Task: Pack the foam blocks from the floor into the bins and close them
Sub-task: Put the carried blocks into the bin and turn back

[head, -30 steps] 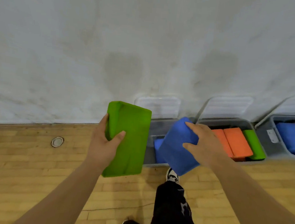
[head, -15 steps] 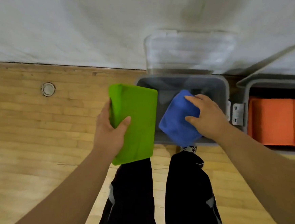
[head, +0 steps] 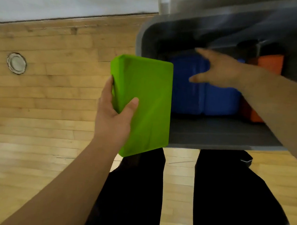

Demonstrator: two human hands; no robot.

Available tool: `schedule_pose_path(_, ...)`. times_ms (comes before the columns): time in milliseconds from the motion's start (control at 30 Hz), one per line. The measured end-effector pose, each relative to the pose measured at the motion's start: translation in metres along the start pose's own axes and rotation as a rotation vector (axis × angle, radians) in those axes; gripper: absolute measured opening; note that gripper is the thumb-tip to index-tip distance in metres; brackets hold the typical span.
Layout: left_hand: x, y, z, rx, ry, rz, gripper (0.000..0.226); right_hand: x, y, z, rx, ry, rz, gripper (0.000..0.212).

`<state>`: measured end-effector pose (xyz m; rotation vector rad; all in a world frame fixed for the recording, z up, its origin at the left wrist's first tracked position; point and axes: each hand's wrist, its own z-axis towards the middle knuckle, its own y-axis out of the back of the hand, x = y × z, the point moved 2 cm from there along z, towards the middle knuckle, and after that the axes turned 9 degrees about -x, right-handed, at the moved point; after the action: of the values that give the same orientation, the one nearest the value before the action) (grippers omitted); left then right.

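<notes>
at frame centre the left hand (head: 114, 116) grips a green block (head: 144, 105); the right hand (head: 223, 72), fingers spread, hovers over blue blocks (head: 204, 99) inside the grey bin (head: 222, 136).

Left hand (head: 113, 116) raised, thumb pressed across the near face of a green foam block (head: 148, 103), fingers curled behind its left edge; right hand (head: 223, 72) extended forward, palm down, fingers straight and spread, holding nothing.

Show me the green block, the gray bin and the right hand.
green block (head: 145, 103), head view, broad front face
gray bin (head: 222, 134), head view, bare near wall
right hand (head: 223, 72), head view, back of hand
</notes>
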<state>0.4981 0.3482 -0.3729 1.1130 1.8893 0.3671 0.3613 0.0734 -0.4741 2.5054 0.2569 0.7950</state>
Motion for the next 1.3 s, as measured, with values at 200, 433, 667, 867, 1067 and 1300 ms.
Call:
schedule_pose_path(200, -0.038, -0.035, -0.018, 0.072, -0.013, -0.028, 0.076, -0.014, -0.021, -0.086, 0.095, -0.132, 0.632, 0.119)
schedule_pose_path(433, -0.057, -0.116, -0.022, 0.2, 0.037, -0.019, 0.074, -0.057, -0.018, -0.116, -0.027, -0.119, 0.608, 0.11)
schedule_pose_path(667, -0.04, -0.231, 0.014, 0.298, -0.046, 0.061, 0.081, -0.138, -0.001, -0.08, -0.237, -0.104, 0.124, 0.1)
schedule_pose_path(867, 0.012, -0.33, 0.013, 0.494, -0.154, 0.249, 0.104, -0.207, -0.026, -0.055, -0.351, -0.193, -0.402, 0.081)
schedule_pose_path(1067, 0.011, -0.293, 0.002, 0.529, -0.194, 0.4, 0.097, -0.204, -0.022, -0.065, -0.277, -0.167, -0.411, 0.085)
schedule_pose_path(1300, -0.062, -0.146, -0.058, 0.609, -0.158, 0.736, 0.082, -0.105, 0.041, -0.149, -0.043, -0.329, -0.179, 0.083)
